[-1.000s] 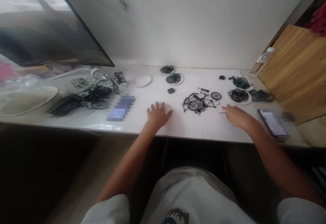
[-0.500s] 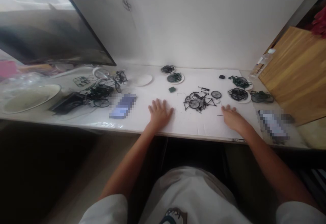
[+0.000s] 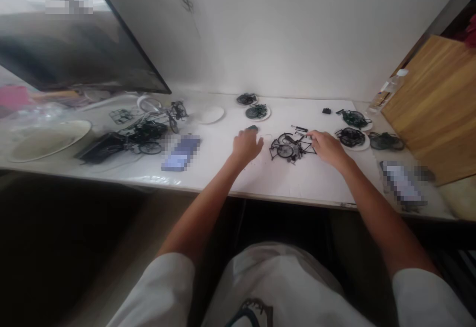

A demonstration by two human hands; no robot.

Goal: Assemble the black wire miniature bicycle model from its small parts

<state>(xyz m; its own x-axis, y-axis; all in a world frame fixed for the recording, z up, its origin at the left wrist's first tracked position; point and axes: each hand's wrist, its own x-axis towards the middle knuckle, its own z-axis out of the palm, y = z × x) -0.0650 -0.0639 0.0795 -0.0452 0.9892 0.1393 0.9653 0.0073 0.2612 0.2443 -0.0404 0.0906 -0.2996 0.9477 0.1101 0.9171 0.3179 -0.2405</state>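
Observation:
My left hand [image 3: 247,145] is over the white board, its fingers reaching to a small green block [image 3: 253,127] that they partly cover; whether they grip it is unclear. My right hand [image 3: 326,147] is closed, fingertips together at the right edge of a pile of small black bicycle parts [image 3: 289,147]; what they hold, if anything, is too small to name. The pile includes a spoked wheel [image 3: 285,151] and frame pieces. Just behind it lies a short black rod-like part [image 3: 299,129].
Plates with dark model parts stand at the back [image 3: 268,113] and right [image 3: 366,142]. To the left are a bare white plate [image 3: 210,114], a phone [image 3: 181,153], assembled black models [image 3: 148,134] and a large basin [image 3: 87,130]. Another phone [image 3: 403,182] and a bottle [image 3: 386,92] are at right.
My left hand has moved forward and right, from lying flat on the board to the green block. My right hand has moved left and forward to the parts, covering where the loose wheel lay.

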